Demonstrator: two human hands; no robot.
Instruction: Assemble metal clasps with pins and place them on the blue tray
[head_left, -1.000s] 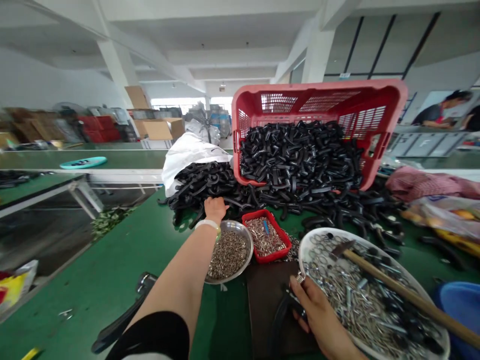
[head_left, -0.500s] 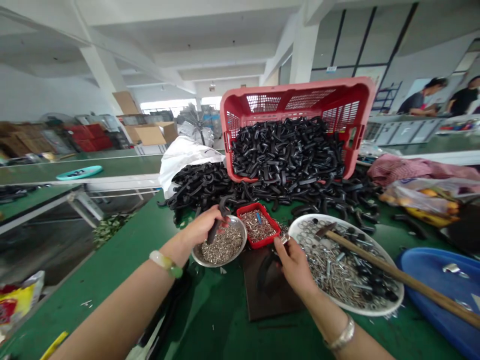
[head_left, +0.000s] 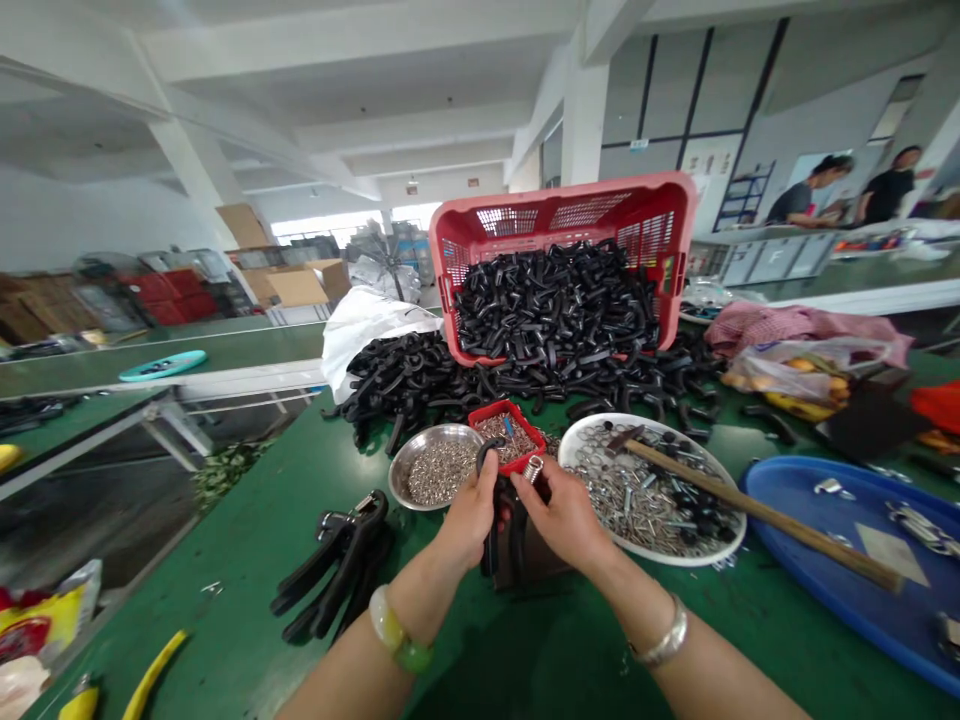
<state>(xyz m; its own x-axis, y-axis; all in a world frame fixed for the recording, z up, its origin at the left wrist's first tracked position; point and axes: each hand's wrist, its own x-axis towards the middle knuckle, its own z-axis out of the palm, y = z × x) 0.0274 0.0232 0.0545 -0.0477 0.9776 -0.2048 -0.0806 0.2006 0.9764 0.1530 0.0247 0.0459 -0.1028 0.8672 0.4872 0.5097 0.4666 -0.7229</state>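
Bare forearms, a pale green jade bangle (head_left: 395,632) on the left wrist, a silver bracelet (head_left: 663,640) on the right.

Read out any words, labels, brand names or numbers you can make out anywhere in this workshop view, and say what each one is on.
No text here is legible.
Small sign on the far wall: too small to read.
Yellow and red packet at the table's left edge: print blurred.
Red basket, cardboard boxes and blue tray: no readable markings.
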